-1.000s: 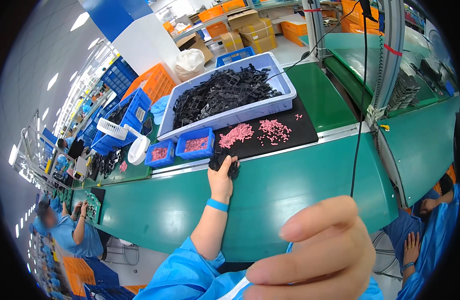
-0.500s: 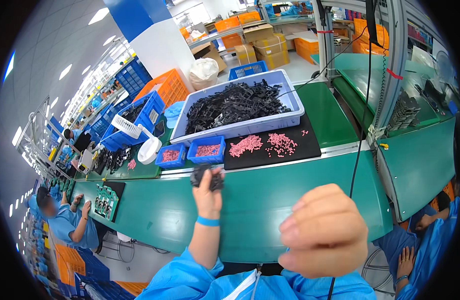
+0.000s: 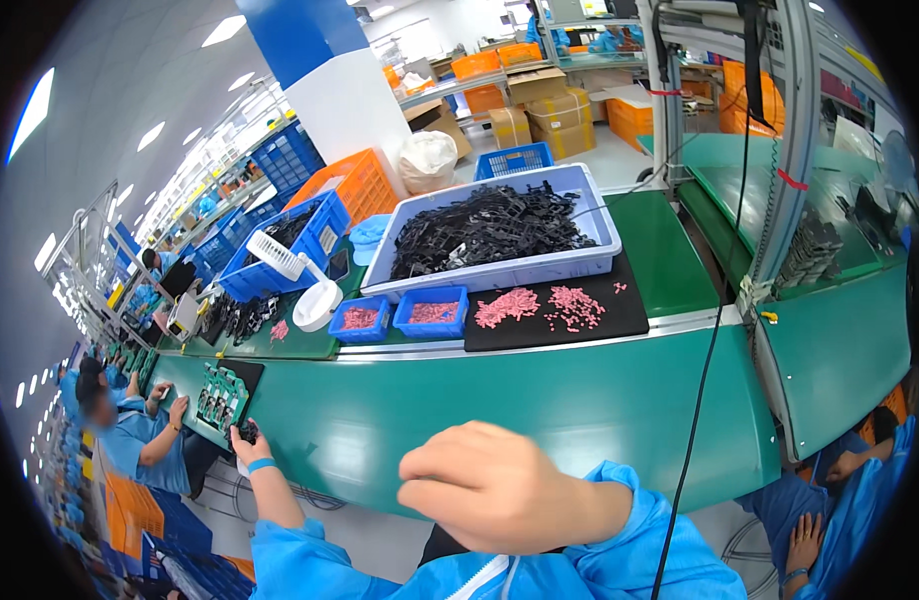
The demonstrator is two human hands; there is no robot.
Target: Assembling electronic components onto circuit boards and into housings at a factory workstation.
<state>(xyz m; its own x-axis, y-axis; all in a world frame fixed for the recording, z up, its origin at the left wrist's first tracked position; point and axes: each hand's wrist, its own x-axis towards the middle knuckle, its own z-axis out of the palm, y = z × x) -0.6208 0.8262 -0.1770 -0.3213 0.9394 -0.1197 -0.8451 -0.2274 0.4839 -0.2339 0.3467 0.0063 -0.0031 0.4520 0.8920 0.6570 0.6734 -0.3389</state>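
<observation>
My left hand (image 3: 250, 450), a blue band on its wrist, reaches to the left end of the green bench, closed around a small black plastic part (image 3: 248, 432). Just beyond it lie green circuit boards (image 3: 220, 394) on a black mat. My right hand (image 3: 485, 478) hovers large and close in front of my chest, over the bench's near edge. Its fingers are curled in; whatever they hold, if anything, is hidden.
Behind the bench stands a grey bin (image 3: 570, 270) heaped with black plastic parts. Two small blue trays (image 3: 435, 328) and a black mat (image 3: 605, 335) carry pink pieces. A white fan (image 3: 318, 306) stands nearby. A black cable (image 3: 702, 410) hangs at right. Co-workers sit at both sides.
My left hand has moved left with the black part, from near the small trays to the circuit boards. My right hand has shifted left and lower, still curled.
</observation>
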